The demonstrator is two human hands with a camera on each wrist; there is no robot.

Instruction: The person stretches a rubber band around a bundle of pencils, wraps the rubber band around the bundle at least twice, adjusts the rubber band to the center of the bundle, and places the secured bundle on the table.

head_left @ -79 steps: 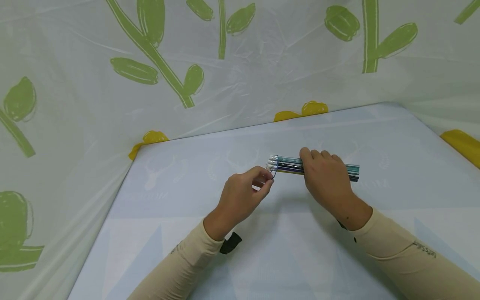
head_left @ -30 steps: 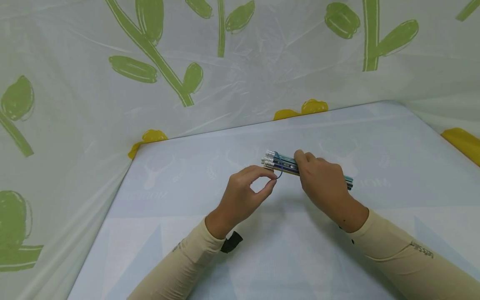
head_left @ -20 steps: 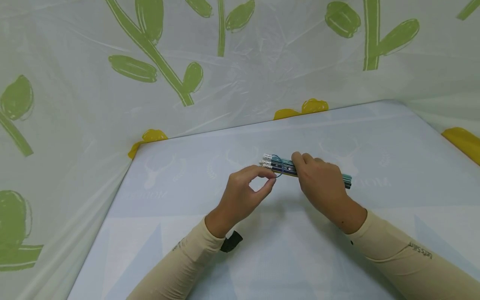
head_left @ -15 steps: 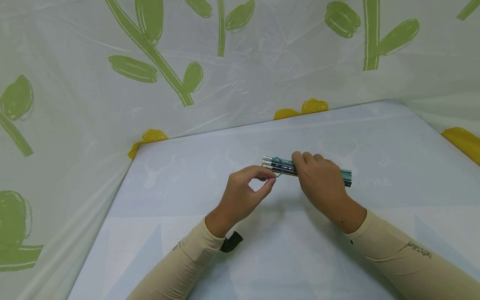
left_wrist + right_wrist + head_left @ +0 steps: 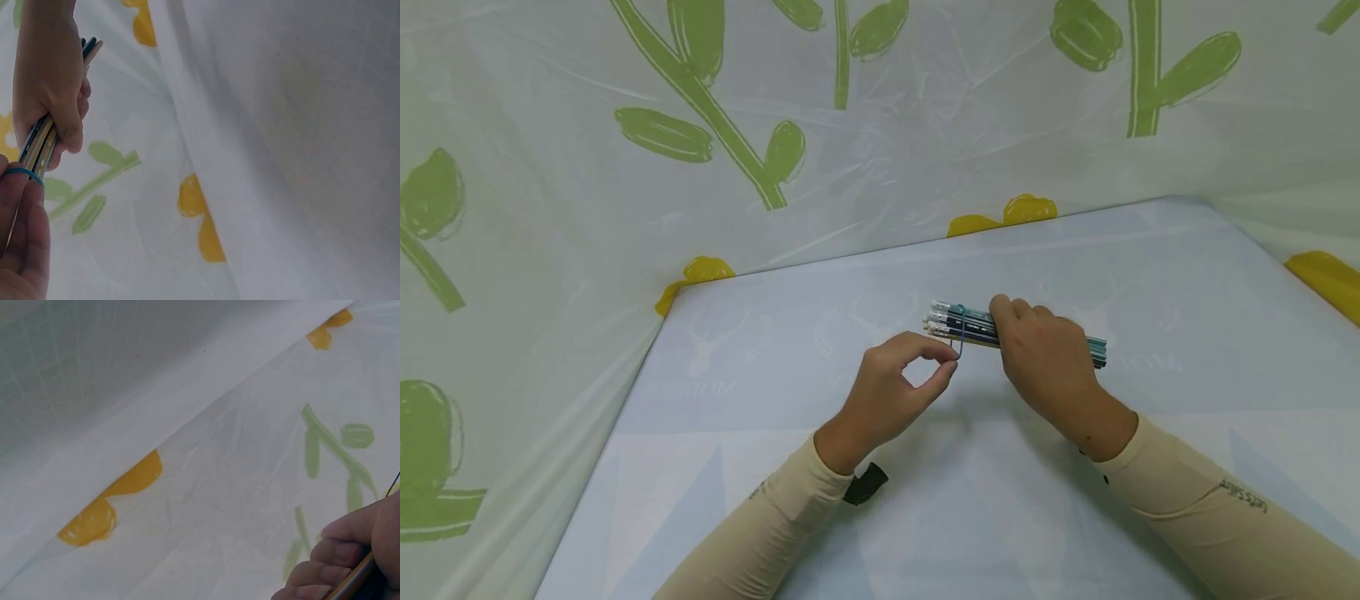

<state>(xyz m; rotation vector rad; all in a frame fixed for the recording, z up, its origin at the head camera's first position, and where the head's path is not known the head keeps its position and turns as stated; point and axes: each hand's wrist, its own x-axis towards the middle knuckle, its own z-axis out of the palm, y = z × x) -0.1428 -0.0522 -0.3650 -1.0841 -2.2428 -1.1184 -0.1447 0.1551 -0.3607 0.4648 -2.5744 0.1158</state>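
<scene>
Above the table, my right hand [image 5: 1045,367] grips a bundle of several pencils [image 5: 977,325], mostly teal and dark with a yellow one underneath. Their white eraser ends point left, while the other ends stick out past the heel of the hand. A thin blue rubber band [image 5: 962,333] loops round the bundle near the erasers. Thumb and index finger of my left hand [image 5: 895,387] pinch its lower part and draw it down, away from the pencils. In the left wrist view, the band [image 5: 25,173] stretches across the pencils between the fingers. The right palm hides the middle of the bundle.
A table with a pale, deer-printed cover [image 5: 775,367] lies beneath both hands. Behind it hangs a whitish plastic curtain [image 5: 925,150] with green leaves and yellow flowers. A black strap [image 5: 865,483] shows at the left wrist.
Earlier the band sat nearer the eraser tips; now it is slightly farther along the pencils. The bundle has shifted a little left, and the left hand has pulled the band lower.
</scene>
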